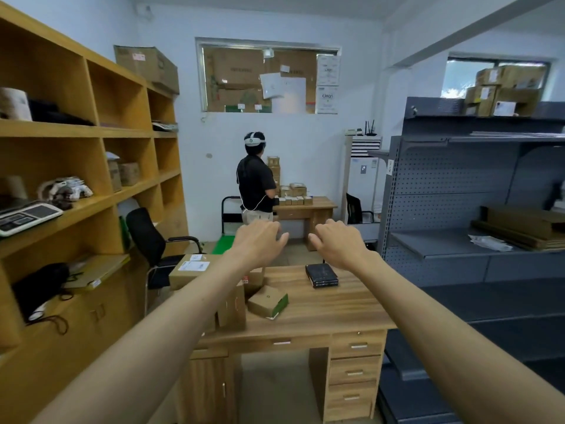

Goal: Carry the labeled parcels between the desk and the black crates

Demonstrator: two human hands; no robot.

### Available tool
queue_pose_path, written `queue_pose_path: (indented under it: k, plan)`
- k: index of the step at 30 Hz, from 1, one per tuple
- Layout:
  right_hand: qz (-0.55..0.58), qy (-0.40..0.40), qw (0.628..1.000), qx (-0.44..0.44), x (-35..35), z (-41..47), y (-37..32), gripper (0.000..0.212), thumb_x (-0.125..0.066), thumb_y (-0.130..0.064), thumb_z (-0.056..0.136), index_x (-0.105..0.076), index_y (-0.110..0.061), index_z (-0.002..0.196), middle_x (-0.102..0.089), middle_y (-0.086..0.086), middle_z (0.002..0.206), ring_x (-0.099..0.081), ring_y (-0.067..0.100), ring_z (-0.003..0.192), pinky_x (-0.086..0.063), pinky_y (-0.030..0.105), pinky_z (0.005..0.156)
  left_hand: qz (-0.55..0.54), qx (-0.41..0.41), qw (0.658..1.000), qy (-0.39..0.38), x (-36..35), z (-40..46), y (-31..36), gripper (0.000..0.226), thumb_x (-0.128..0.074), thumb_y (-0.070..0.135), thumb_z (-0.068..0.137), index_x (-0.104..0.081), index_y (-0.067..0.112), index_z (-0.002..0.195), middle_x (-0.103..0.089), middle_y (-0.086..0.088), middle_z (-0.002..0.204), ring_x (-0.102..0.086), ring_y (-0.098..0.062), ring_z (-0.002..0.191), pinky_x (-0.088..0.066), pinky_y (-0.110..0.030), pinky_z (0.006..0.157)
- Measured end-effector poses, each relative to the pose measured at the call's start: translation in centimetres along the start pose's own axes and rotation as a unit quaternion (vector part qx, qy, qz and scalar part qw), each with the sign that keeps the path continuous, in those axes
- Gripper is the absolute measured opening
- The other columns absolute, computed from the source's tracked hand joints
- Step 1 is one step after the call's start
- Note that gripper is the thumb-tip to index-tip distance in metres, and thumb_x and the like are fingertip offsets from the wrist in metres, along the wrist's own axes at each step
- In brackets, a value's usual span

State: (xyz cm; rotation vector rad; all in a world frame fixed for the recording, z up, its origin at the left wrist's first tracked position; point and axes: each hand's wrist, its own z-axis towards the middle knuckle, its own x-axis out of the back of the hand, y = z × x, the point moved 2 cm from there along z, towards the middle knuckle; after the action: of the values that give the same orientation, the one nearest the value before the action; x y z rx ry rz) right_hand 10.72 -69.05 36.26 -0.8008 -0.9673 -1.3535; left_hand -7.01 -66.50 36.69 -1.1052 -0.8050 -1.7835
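On the wooden desk [321, 313] in front of you lie the parcels: a large brown carton with a white label [195, 269] at the far left corner, a taller brown box [234, 307] just beside it near the front edge, and a small tan box with a green side [268, 302] tilted against that one. A short stack of flat black boxes [321, 275] sits apart from them toward the far right of the desktop.

Your left hand [260, 243] and right hand [339, 244] are stretched out above the desk, near each other but not touching, palms down, fingers loosely curled and holding nothing.

The desk has drawers on its right side. To your left stands a wooden shelf unit [91, 130] with a scale [27, 217] on it, and a black office chair [153, 240] stands beside the desk. To your right is grey metal shelving [458, 179] carrying flat cardboard. At the back wall another person [256, 185] faces a second desk [305, 206] stacked with small boxes.

Your left forearm hides part of the two brown cartons, the label text is too small to read, and I cannot make out any black crates.
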Motion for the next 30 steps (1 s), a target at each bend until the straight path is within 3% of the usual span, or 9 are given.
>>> queue_pose_path:
  k: [13,18,30]
  plan:
    - [0.002,-0.008,0.999,-0.036,-7.5,11.6,1.6,0.042,-0.031,-0.042,0.106,-0.058,-0.010,0.112,-0.062,0.014,0.115,-0.059,0.033,0.107,-0.048,0.045,0.084,-0.018,-0.021,1.000,-0.007,-7.2,12.5,-6.0,0.046,-0.038,0.051,0.105,-0.065,0.018,0.122,-0.070,-0.004,0.116,-0.066,-0.023,0.101,-0.057,-0.043,0.086]
    - [-0.004,-0.017,0.999,-0.042,-10.6,15.7,4.3,0.042,-0.030,-0.042,0.106,-0.059,-0.010,0.109,-0.063,0.013,0.115,-0.058,0.034,0.108,-0.045,0.044,0.082,-0.007,-0.030,1.000,-0.001,-9.6,17.2,-5.6,0.045,-0.038,0.049,0.105,-0.065,0.017,0.120,-0.069,-0.005,0.119,-0.065,-0.025,0.107,-0.051,-0.041,0.086]
    - [0.001,-0.024,0.999,-0.032,-16.4,27.6,14.3,0.044,-0.029,-0.042,0.107,-0.057,-0.010,0.115,-0.060,0.014,0.119,-0.058,0.033,0.107,-0.043,0.043,0.081,0.003,-0.021,1.000,-0.019,-16.2,32.1,-3.1,0.040,-0.038,0.047,0.105,-0.062,0.015,0.106,-0.067,-0.004,0.100,-0.062,-0.025,0.090,-0.051,-0.039,0.080]
